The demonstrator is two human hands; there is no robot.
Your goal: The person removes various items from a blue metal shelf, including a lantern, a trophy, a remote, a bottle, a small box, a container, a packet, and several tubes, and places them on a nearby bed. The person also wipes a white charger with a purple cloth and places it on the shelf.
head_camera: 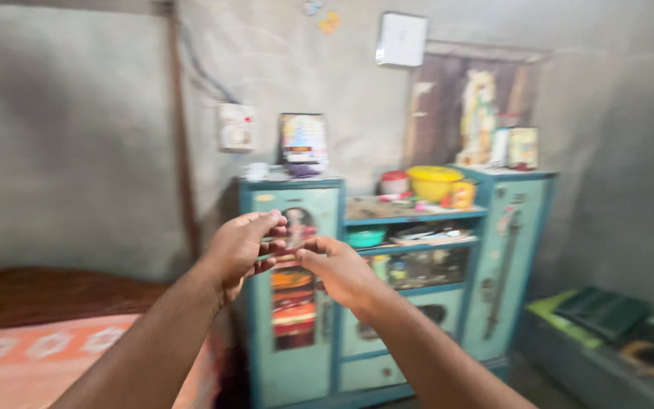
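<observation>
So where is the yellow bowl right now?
In the head view, the yellow bowl sits upper right of centre on the teal cabinet's open top shelf, beside a red-lidded jar.

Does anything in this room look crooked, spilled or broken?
Nothing clearly stands out. The left hand and right hand meet in front of the blue cabinet, whose shelves are cluttered but upright. The picture is too blurred to judge fine damage.

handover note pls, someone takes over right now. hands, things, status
Left hand: raised at chest height, fingers curled, pinching something small with the right; too blurred to name.
Right hand: fingertips meet the left's, same grip on that small thing.
Things: both hands are up in front of a teal cabinet with a yellow bowl on top; bed with orange cover lower left.
Done or left: cannot tell from this blurred frame.
</observation>
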